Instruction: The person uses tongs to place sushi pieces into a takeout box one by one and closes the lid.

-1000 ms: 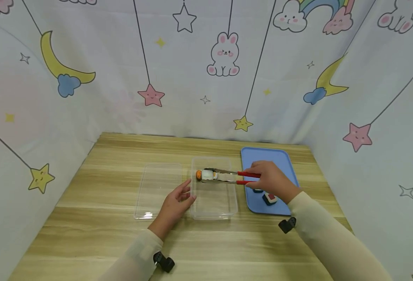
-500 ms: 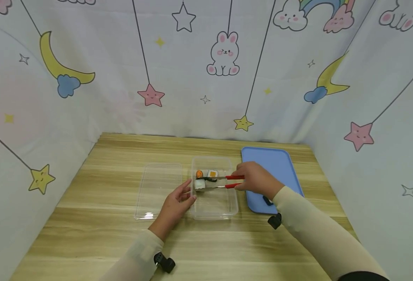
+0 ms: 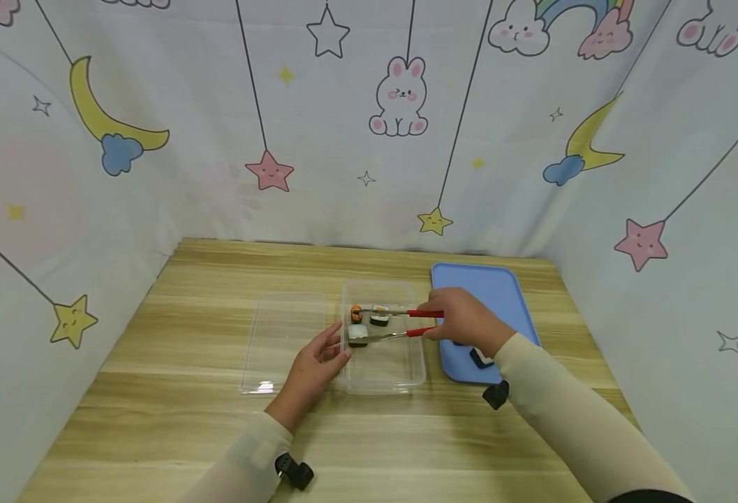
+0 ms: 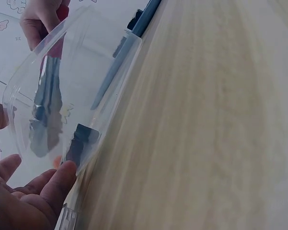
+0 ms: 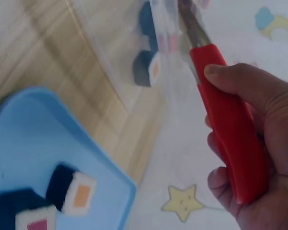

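My right hand grips red-handled metal tongs, whose arms stand apart inside a clear plastic container. One tong arm lies at a white-topped toy sushi piece. The other arm passes over an orange-topped piece and in front of a yellow-centred sushi roll. My left hand rests its spread fingers against the container's left wall. In the right wrist view, my thumb lies along the tongs' red handle. Through the clear wall in the left wrist view, a dark-sided sushi piece shows near my fingertips.
A clear lid lies flat left of the container. To the right is a blue tray bearing an orange-centred sushi roll and a pink-centred one, partly hidden under my right forearm. A patterned curtain encloses the wooden table.
The tongs brought the white-topped piece down toward the container's front, beside the orange one. Their arms have since spread apart, and the right hand drew back slightly. The left hand stayed in place.
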The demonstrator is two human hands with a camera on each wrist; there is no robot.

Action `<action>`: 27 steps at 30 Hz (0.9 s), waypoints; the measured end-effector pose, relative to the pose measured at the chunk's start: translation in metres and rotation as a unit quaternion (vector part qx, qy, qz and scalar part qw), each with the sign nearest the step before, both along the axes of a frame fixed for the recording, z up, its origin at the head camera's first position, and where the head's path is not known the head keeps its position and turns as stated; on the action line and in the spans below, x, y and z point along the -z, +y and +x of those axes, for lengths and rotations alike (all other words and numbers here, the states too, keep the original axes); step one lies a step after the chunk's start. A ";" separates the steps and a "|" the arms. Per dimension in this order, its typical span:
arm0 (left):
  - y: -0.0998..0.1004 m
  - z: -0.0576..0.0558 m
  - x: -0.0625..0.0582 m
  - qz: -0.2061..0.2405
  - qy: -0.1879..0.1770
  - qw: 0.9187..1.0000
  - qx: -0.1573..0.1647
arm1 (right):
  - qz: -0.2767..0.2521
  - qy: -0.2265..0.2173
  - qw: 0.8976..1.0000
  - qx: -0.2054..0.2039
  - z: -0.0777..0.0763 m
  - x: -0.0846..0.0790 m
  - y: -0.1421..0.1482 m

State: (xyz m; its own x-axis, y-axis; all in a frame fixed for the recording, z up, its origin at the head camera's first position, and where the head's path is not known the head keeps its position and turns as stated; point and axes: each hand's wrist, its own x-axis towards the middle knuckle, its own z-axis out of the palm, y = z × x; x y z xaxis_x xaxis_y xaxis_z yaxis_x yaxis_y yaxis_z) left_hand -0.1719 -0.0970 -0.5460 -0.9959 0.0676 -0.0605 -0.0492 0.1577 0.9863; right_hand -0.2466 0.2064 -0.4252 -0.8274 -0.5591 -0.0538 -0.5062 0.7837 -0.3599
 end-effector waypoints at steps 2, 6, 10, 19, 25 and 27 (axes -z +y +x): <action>0.000 0.000 0.000 -0.001 0.000 1.000 0.001 | -0.014 0.011 1.000 0.007 0.002 -0.006 0.011; 0.000 0.000 -0.001 -0.002 -0.003 1.000 0.002 | -0.038 0.035 0.998 0.042 0.004 -0.016 0.042; -0.001 0.000 -0.001 -0.001 -0.005 1.000 0.002 | -0.040 0.036 0.994 0.099 0.009 -0.021 0.083; 0.001 0.000 -0.001 -0.007 -0.005 1.000 0.008 | -0.014 0.011 0.979 0.203 0.049 -0.011 0.191; 0.001 0.000 -0.004 -0.022 -0.014 1.000 0.006 | 0.017 -0.008 0.971 0.240 0.088 0.004 0.241; 0.001 -0.001 -0.003 -0.025 -0.017 1.000 0.005 | 0.029 -0.014 0.968 0.248 0.100 0.007 0.252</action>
